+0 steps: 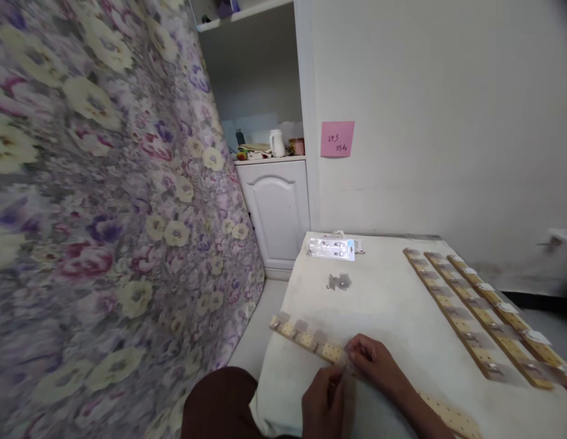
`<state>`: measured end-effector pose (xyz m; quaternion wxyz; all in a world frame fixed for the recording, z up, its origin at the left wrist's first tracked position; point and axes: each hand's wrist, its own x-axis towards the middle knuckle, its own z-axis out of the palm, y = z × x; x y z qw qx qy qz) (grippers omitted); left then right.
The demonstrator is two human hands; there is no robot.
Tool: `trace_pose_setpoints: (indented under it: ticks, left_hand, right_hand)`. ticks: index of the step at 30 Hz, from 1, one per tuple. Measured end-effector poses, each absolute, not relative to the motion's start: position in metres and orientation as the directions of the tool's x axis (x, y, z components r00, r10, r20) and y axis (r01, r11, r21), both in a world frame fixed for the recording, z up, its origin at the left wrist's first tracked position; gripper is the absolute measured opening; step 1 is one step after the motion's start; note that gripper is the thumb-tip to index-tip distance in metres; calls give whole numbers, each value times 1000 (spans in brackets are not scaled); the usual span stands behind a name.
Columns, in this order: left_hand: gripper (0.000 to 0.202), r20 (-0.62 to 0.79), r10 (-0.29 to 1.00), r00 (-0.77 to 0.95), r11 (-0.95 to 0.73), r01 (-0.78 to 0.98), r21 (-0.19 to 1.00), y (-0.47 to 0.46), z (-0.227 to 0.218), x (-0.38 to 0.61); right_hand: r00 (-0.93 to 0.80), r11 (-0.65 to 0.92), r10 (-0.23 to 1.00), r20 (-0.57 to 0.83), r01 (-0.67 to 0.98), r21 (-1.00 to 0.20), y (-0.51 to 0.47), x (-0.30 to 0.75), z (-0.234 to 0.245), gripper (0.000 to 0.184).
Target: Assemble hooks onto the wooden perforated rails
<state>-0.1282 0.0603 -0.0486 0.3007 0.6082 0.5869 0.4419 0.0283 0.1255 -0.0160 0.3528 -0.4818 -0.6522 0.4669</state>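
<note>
A narrow wooden strip with rows of small holes lies on the white-covered table in front of me. Several small grey translucent cards on metal clips stand along its left part. At its near right end, my left hand and my right hand come close together, fingers pinched. Between their fingertips is a small clear plastic piece, blurred, its exact kind hard to make out. My right forearm crosses over a second holed wooden strip, partly hidden.
Several wooden strips with clipped cards lie along the table's right side. Loose grey pieces lie mid-table. A clear plastic package sits at the far edge. A floral curtain hangs at left, beside a white cabinet.
</note>
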Motion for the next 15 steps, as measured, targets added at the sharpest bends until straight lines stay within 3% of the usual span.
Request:
trace_pose_setpoints:
  ticks: [4,9,15]
  left_hand:
    - [19,169,972,-164,-84,427,900,63,-49,-124]
    - [16,245,952,-185,-132,475,870,69,-45,-120]
    - [15,256,953,-163,-144,497,856,75,-37,-120]
  right_hand:
    - [-274,155,961,47,390,-908,130,24,-15,14]
    - [-225,185,971,79,503,-844,137,17,-18,15]
    - [-211,141,977,41,484,-864,147,13,-26,17]
